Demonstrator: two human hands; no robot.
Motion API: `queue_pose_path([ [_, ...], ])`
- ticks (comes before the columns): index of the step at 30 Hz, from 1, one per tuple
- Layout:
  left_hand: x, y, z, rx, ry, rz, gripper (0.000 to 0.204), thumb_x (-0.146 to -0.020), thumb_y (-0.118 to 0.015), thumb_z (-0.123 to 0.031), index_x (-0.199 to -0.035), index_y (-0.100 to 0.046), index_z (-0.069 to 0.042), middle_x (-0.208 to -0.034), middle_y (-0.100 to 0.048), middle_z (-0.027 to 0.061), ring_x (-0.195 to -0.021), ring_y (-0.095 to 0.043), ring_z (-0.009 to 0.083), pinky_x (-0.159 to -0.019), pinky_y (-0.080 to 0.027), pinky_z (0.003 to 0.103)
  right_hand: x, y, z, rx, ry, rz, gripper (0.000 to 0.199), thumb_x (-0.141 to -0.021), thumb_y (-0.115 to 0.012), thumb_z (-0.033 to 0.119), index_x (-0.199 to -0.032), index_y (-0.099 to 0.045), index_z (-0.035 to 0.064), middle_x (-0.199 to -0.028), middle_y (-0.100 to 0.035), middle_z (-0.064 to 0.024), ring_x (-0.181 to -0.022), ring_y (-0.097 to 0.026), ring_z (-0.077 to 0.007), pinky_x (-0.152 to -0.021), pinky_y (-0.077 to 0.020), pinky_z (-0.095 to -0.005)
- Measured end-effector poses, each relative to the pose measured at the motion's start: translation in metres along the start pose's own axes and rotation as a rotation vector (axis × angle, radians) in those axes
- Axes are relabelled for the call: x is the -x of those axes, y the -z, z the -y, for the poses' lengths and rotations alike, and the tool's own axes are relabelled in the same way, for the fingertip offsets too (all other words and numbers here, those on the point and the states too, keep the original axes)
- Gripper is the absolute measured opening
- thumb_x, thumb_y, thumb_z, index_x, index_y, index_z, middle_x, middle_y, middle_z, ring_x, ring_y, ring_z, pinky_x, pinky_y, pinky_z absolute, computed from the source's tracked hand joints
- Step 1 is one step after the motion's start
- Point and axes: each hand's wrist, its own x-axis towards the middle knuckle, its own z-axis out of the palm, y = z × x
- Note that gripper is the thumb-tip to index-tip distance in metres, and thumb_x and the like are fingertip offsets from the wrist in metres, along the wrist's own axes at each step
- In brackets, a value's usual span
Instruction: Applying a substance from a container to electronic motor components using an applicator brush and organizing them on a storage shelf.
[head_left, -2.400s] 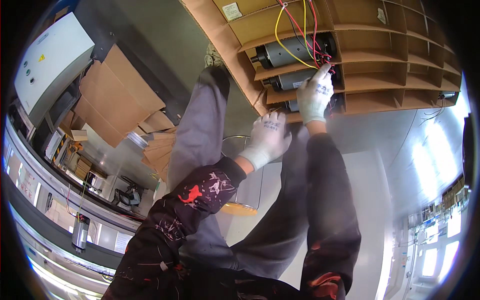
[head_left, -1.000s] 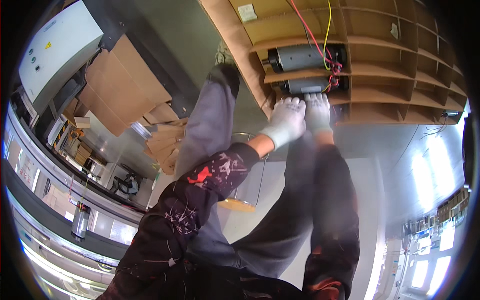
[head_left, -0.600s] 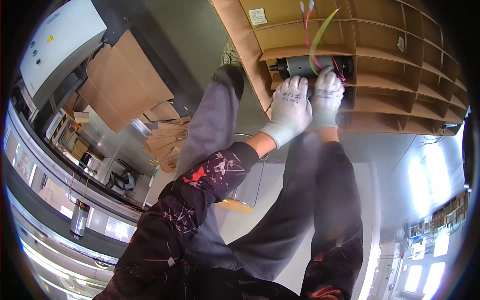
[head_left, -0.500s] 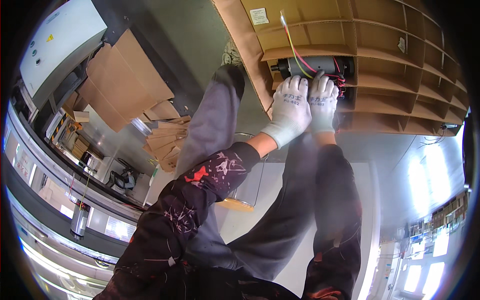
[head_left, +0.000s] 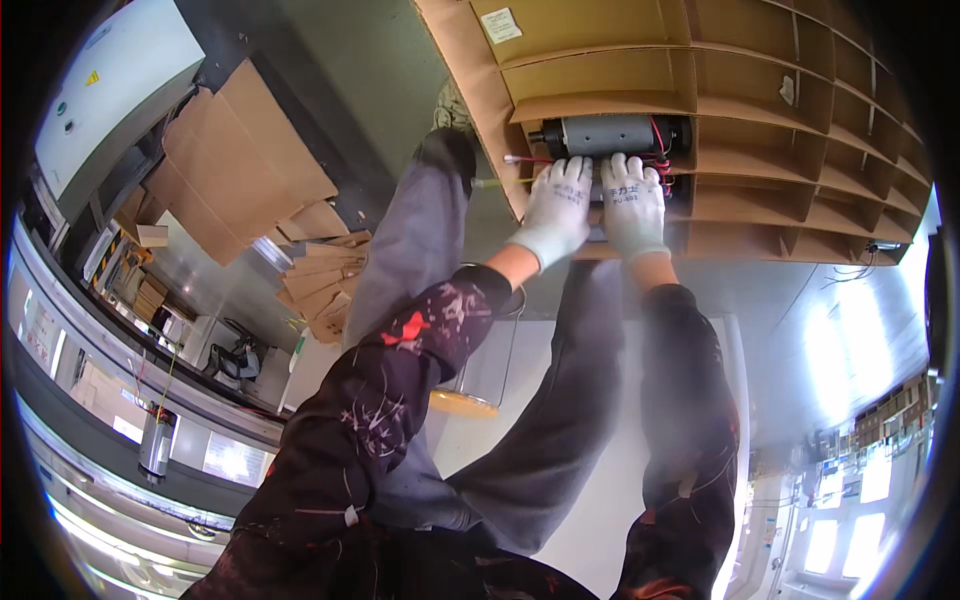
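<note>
Hands should push evenly: left hand (head_left: 556,205) and right hand (head_left: 632,203) lie flat, fingers spread, grasping nothing, on the lower motor under the grey motor (head_left: 610,135), keeping red wires (head_left: 658,150) inside the cardboard divider box (head_left: 760,120).

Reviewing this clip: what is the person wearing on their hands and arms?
Both the left hand and the right hand wear light grey knit work gloves with small dark print on the back. The forearms are covered by long dark sleeves patterned with red and whitish splashes; a short strip of bare wrist shows between each glove and cuff.
</note>
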Motion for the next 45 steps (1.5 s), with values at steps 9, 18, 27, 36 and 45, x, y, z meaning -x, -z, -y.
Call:
queue_pose_path([
  [9,0.009,-0.006,0.013,-0.076,-0.010,-0.051,0.061,-0.074,-0.063,-0.013,-0.131,-0.050,0.006,-0.134,-0.052,0.0234,-0.131,-0.045,0.0369,-0.114,-0.032,0.045,-0.011,-0.035,0.031,0.042,-0.073,0.015,0.054,-0.092,-0.053,0.025,-0.140,-0.047,0.0000,-0.142,-0.050,-0.0160,-0.137,-0.044,-0.0290,-0.118,-0.0279,-0.0425],
  [18,0.082,0.059,-0.023,-0.134,-0.016,0.420,0.046,-0.082,-0.058,-0.018,-0.122,-0.058,0.005,-0.122,-0.056,0.0210,-0.119,-0.051,0.0352,-0.105,-0.038,0.045,-0.062,-0.015,0.023,-0.086,-0.415,0.541,0.043,-0.086,-0.060,0.029,-0.120,-0.064,0.0048,-0.120,-0.067,-0.0142,-0.119,-0.060,-0.0277,-0.102,-0.0452,-0.0387],
  [27,0.074,0.051,-0.025,-0.152,-0.136,0.569,0.041,-0.082,-0.056,-0.019,-0.115,-0.062,0.003,-0.113,-0.061,0.0194,-0.111,-0.055,0.0344,-0.100,-0.041,0.043,0.003,-0.035,0.018,-0.045,-0.213,-0.062,0.069,-0.073,-0.066,0.017,-0.136,-0.048,-0.0047,-0.136,-0.053,-0.0198,-0.129,-0.047,-0.0342,-0.116,-0.0302,-0.0477],
  [36,0.139,0.122,-0.015,0.198,0.077,-0.216,0.047,-0.084,-0.062,-0.023,-0.125,-0.056,-0.002,-0.116,-0.060,0.0171,-0.105,-0.058,0.0353,-0.091,-0.047,0.047,0.348,-0.013,0.043,-0.834,-0.877,-0.085,0.028,-0.090,-0.063,0.014,-0.112,-0.068,-0.0028,-0.102,-0.072,-0.0148,-0.091,-0.068,-0.0265,-0.080,-0.0537,-0.0378],
  [45,0.483,0.155,-0.001,0.299,0.788,-0.731,0.049,-0.082,-0.063,-0.030,-0.122,-0.061,-0.002,-0.119,-0.064,0.0204,-0.110,-0.062,0.0374,-0.096,-0.050,0.045,0.486,-0.026,0.030,-0.705,-0.554,0.332,0.018,-0.084,-0.057,0.015,-0.082,-0.067,-0.0001,-0.063,-0.061,-0.0144,-0.062,-0.060,-0.0282,-0.060,-0.0479,-0.0423],
])
